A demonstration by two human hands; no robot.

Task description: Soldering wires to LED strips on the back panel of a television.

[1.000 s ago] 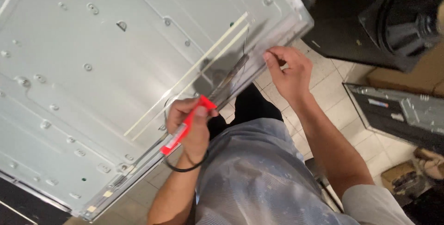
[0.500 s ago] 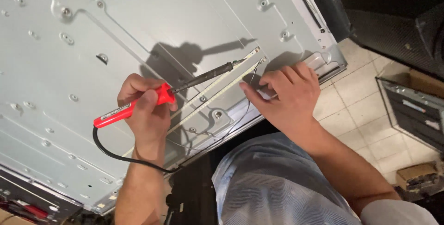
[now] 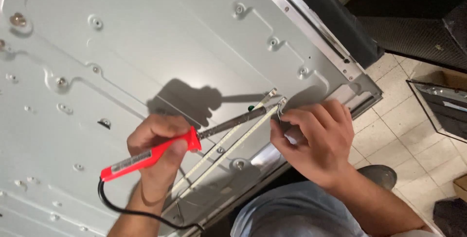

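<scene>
The left hand (image 3: 158,142) is gripping a red-handled soldering iron (image 3: 146,156), likely light and stiff, over the grey metal panel (image 3: 146,47); the right hand (image 3: 316,137) is pinching thin, fragile wire (image 3: 278,113) beside narrow white strips (image 3: 228,149).

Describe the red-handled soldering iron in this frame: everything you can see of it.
The soldering iron has a red plastic handle with a pale label, a dark metal shaft and a black cord looping down from its rear end. It lies at a slant, tip up and to the right, above the grey metal panel. The left hand holds the handle; the tip sits near thin pale strips by the right hand.
</scene>
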